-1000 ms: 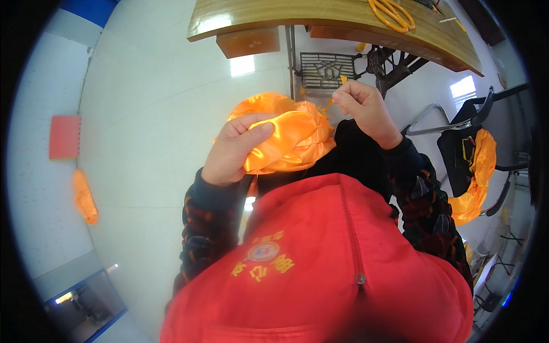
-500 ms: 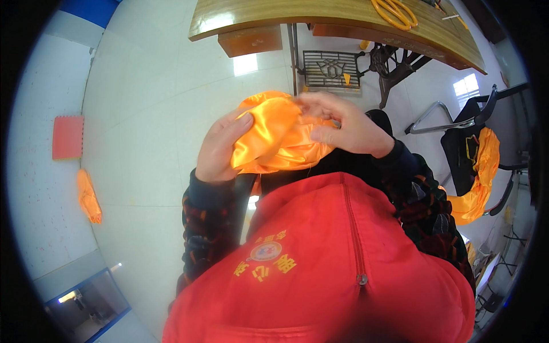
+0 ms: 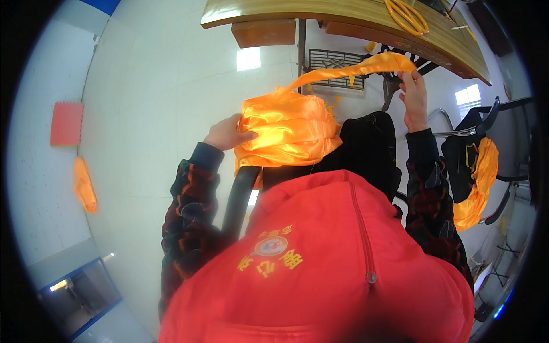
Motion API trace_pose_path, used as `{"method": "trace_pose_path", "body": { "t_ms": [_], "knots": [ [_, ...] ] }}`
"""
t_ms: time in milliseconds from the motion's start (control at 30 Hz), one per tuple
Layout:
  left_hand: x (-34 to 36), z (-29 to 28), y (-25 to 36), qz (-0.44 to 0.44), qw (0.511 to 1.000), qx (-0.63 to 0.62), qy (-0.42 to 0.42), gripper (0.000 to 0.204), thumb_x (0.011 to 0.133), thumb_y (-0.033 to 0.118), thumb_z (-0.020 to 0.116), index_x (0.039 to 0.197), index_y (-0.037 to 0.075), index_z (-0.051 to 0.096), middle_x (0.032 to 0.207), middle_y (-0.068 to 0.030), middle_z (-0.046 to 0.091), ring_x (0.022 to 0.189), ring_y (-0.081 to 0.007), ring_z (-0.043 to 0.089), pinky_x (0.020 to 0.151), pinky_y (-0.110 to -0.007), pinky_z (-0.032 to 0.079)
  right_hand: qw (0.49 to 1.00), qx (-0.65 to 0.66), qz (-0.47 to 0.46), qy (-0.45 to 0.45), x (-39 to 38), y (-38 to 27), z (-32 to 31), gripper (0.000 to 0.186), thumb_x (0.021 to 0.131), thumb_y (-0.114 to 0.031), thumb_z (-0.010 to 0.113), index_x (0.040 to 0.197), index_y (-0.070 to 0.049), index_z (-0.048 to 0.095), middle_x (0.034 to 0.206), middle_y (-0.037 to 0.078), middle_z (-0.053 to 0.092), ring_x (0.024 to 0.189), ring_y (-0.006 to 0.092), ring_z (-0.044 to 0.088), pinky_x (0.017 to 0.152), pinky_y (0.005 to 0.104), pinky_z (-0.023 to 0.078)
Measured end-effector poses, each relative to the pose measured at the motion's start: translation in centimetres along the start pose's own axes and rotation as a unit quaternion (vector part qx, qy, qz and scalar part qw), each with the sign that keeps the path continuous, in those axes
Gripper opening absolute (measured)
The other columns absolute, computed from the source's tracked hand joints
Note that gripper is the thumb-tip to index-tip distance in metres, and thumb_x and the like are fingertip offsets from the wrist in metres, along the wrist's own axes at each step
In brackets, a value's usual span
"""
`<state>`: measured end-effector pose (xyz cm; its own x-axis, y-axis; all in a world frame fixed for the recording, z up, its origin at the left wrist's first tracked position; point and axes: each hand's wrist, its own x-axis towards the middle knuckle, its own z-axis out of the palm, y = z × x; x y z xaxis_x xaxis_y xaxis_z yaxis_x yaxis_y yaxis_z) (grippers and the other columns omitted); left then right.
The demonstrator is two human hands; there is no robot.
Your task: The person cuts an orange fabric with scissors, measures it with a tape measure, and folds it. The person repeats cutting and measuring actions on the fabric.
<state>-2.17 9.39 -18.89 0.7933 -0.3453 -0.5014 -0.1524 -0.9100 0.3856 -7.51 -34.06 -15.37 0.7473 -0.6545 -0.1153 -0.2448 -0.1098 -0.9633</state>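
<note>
A bunched piece of shiny orange satin cloth [image 3: 291, 134] hangs in front of my red top [image 3: 320, 228], gathered in soft folds. My left hand [image 3: 227, 132] grips its left edge, the thumb on top and the other fingers hidden behind the fabric. From the cloth's upper edge a long narrow satin strip [image 3: 349, 70] runs up and to the right in an arc. My right hand [image 3: 416, 100] is raised well away from the bundle and pinches the strip's far end between thumb and fingers.
A wooden table [image 3: 269, 14] with a yellow-orange looped cord [image 3: 407, 17] stands ahead, an iron treadle [image 3: 331, 67] beneath it. At right, a black chair [image 3: 457, 154] carries more orange cloth [image 3: 480, 188]. Another orange piece [image 3: 85, 186] lies at left, near a red pad [image 3: 67, 124].
My right hand has moved away to the upper right, drawing the satin strip out from the bundle. My left hand still holds the cloth, which has spread into wider folds.
</note>
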Motion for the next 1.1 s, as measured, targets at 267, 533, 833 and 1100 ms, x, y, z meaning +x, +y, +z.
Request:
{"method": "trace_pose_path", "body": {
  "t_ms": [267, 533, 833, 1100],
  "knots": [
    [-1.8, -0.5, 4.0, 0.168, 0.912, -0.335, 0.165, 0.028, 0.08, 0.003, 0.059, 0.107, 0.0, 0.057, 0.099, -0.0135, 0.061, 0.089, -0.0254, 0.06, 0.076, -0.031, 0.048, 0.944, 0.019, -0.081, -0.318, -4.4, 2.1, 6.0, 0.061, 0.084, -0.012, 0.062, 0.137, -0.005, 0.034, 0.118, 0.009, 0.056, 0.095, 0.0105, 0.054, 0.082, 0.0248, 0.044],
    [-8.5, -0.6, 15.8, 0.458, 0.859, -0.221, 0.067, 0.033, 0.076, 0.004, 0.062, 0.108, 0.005, 0.057, 0.098, -0.0121, 0.055, 0.09, -0.0273, 0.055, 0.079, -0.033, 0.045, 0.762, -0.029, -0.269, -0.589, -10.1, -3.1, 5.4, 0.037, 0.081, -0.007, 0.065, 0.115, -0.001, 0.053, 0.115, 0.012, 0.058, 0.104, 0.0213, 0.056, 0.093, 0.0324, 0.042],
    [-2.8, -2.0, 10.2, 0.347, 0.912, -0.177, 0.13, 0.041, 0.079, 0.016, 0.068, 0.116, 0.004, 0.055, 0.111, -0.0139, 0.053, 0.099, -0.0289, 0.053, 0.087, -0.034, 0.044, 0.815, 0.251, -0.097, -0.513, -8.3, -2.9, -0.4, 0.025, 0.09, -0.024, 0.055, 0.1, -0.001, 0.054, 0.111, 0.014, 0.059, 0.106, 0.0228, 0.054, 0.093, 0.0353, 0.044],
    [-0.6, 1.4, 11.1, 0.329, 0.915, -0.163, 0.17, 0.025, 0.081, 0.015, 0.063, 0.101, 0.001, 0.058, 0.088, -0.0163, 0.059, 0.085, -0.0336, 0.056, 0.077, -0.037, 0.046, 0.864, 0.284, -0.13, -0.396, -7.5, -3.4, -2.0, 0.037, 0.089, -0.038, 0.052, 0.098, -0.002, 0.051, 0.11, 0.019, 0.056, 0.1, 0.027, 0.056, 0.085, 0.0385, 0.049]
  ]
}}
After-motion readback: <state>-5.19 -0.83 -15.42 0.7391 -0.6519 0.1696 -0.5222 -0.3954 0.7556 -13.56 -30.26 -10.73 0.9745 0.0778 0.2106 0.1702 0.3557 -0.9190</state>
